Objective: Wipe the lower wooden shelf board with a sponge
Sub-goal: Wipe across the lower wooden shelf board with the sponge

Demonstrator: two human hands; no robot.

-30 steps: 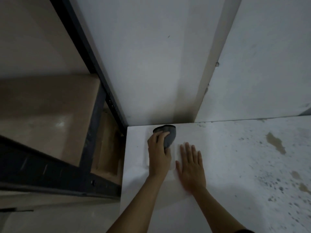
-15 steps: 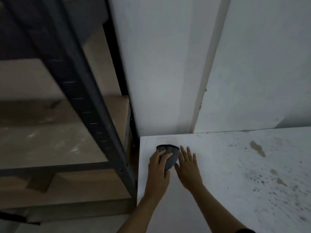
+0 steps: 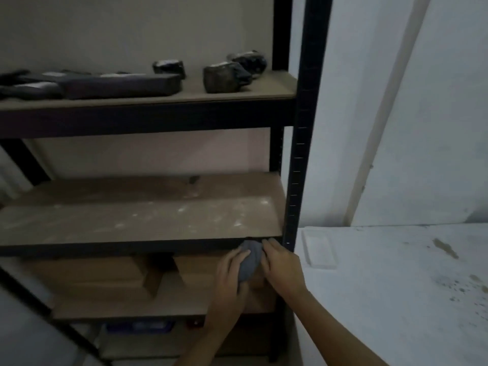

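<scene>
Sponge between both hands, before the shelf board.

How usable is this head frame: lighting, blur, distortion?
Head view: dim throughout; the shelving unit is underexposed and its uprights bow from the wide-angle lens; the sponge and both hands are soft; dark items on the top shelf are too blurred to identify.

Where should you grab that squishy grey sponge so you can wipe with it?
Probably by its lower half, from below, as the left hand does: the grey sponge stands on end, so its top stays free. The right hand touches its right side.
</scene>
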